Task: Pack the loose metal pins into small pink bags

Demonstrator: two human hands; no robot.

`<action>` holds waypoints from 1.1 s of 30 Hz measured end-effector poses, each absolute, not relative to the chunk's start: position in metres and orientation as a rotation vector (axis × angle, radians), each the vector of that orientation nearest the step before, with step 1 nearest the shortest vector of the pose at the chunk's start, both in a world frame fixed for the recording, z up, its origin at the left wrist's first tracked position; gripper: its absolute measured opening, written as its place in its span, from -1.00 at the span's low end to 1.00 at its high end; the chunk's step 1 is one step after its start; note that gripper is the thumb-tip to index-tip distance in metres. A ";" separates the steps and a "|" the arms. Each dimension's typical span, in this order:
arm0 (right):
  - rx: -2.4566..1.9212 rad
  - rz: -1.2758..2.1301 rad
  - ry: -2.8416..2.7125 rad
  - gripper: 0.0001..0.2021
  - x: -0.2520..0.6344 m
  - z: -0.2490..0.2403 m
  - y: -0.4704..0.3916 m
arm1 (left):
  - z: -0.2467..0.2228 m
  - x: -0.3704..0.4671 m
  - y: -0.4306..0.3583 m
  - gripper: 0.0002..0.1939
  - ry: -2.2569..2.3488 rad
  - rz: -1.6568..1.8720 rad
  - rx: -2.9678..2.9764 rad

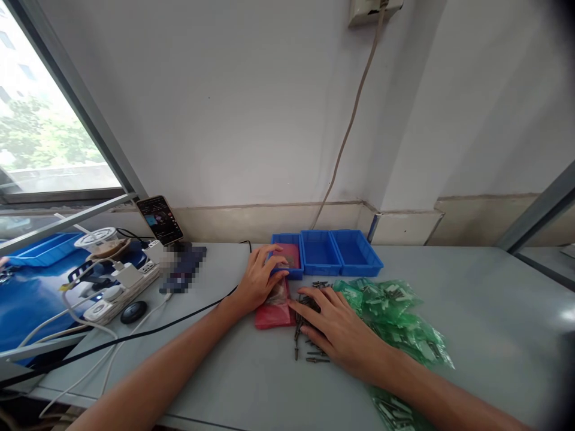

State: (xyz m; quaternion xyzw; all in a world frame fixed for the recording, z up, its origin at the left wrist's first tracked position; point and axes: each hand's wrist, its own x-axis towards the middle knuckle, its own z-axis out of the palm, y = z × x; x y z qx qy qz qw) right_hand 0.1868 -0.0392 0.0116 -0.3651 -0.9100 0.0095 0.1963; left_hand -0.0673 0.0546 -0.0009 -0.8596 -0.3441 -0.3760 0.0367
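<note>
My left hand (261, 279) is over a red bag (275, 313) at the front of the left blue bin (294, 273), its fingers apart and reaching over the bin's edge. Inside that bin lies another red piece (290, 254). My right hand (335, 323) rests with spread fingers over a pile of small metal pins (318, 360), which partly hides under it. Its fingertips come near the red bag's right edge. Green plastic bags (395, 305) with metal parts inside lie right of my right hand, and partly beyond the forearm.
Two more blue bins (320, 252) (357, 252) stand against the wall. At the left are a propped phone (160, 220), a power strip (121, 299), a round black object (133, 312), a lidded cup (96, 238) and cables. A black cable crosses the table (233, 371) under my left arm.
</note>
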 end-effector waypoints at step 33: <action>-0.888 0.540 -1.865 -0.62 0.193 0.012 -0.035 | 0.008 -0.057 0.014 -0.70 -0.725 -1.360 -2.556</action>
